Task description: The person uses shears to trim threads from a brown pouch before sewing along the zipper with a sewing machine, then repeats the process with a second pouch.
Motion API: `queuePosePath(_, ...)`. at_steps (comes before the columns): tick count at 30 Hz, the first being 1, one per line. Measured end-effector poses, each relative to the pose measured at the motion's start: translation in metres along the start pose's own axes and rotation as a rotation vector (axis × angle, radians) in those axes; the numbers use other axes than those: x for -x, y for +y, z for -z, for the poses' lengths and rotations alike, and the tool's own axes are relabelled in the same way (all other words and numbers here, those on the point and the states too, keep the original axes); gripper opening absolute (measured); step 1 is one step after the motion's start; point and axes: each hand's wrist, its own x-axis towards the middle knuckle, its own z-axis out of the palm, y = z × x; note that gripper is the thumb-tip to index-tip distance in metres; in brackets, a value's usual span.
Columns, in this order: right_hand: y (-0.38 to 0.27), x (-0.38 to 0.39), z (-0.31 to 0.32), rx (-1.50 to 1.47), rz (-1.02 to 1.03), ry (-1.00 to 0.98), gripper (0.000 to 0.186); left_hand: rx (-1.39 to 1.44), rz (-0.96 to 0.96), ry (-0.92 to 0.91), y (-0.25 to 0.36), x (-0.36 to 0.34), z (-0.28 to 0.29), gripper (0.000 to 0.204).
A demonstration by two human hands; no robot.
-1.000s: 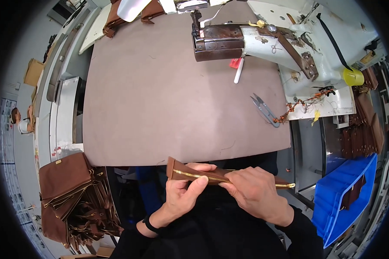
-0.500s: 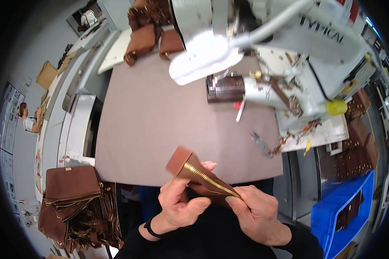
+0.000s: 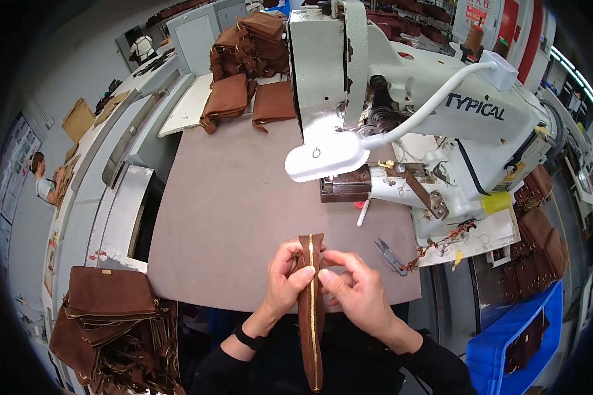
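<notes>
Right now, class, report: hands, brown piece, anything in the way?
Left hand pinching brown zippered piece. Right hand at its right edge. Grey snips lie apart, out of the way.

There's the left hand (image 3: 286,282) in a firm pinch, thumb (image 3: 301,278) on top, fingers (image 3: 287,253) curled behind, the right hand (image 3: 361,293) just to its right, bent toward it, both forearms (image 3: 435,362) slanting inward from below.

Bright room, light spread evenly across work surface (image 3: 224,227); bluish-white glare from strip lights (image 3: 575,80) well beyond far right corner; hot white patch on sewing machine (image 3: 415,82) just above lamp head (image 3: 327,157); brass zip (image 3: 312,296) glinting, crisp; deep shade under near edge; outer view bowed, softer, black-cornered.
</notes>
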Motion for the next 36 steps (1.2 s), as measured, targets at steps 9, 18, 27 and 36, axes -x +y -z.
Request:
queuePosePath(9,0.008,-0.033,0.000,-0.006,0.218,-0.048,0.030,-0.236,-0.046,0.048,0.015,0.012,0.000,0.027)
queuePosePath(18,0.017,-0.030,-0.007,-0.328,-0.003,-0.040,0.035,-0.271,0.042,0.040,0.035,0.021,-0.004,0.013)
queuePosePath(27,0.005,-0.010,-0.003,0.094,0.201,0.129,0.037,-0.351,0.009,0.043,0.030,0.024,-0.002,0.025)
queuePosePath(36,0.006,0.036,-0.012,0.689,0.297,0.061,0.068,-0.328,0.080,-0.367,0.028,0.006,0.025,0.042)
